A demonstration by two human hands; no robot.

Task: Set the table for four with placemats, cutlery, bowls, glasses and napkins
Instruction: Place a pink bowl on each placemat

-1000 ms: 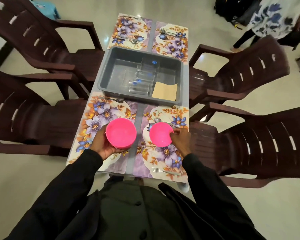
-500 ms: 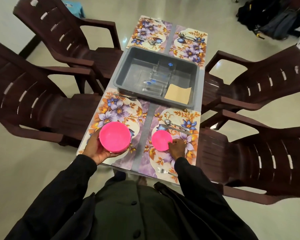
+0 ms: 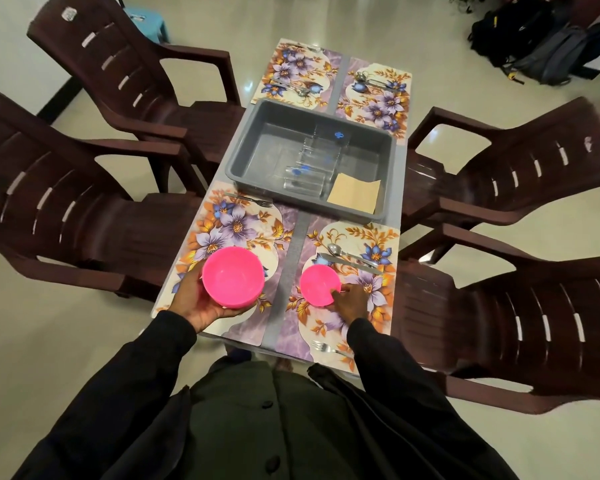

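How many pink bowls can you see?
2. The left hand holds the left bowl over the near-left placemat; the right bowl sits on the near-right placemat, right hand holding its rim. More may be nested inside.

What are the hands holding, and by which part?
The left hand cups a pink bowl by its outer wall. The right hand pinches the other bowl by its right rim.

This looks like a dining corner in a home or shared living space. A small table (image 3: pixel 294 237) carries floral placemats (image 3: pixel 236 230) and cutlery (image 3: pixel 350 259), four brown moulded plastic armchairs (image 3: pixel 66 202) stand round it, the pale floor (image 3: pixel 49 341) is glossy, and backpacks (image 3: pixel 520 32) lie at the far side.
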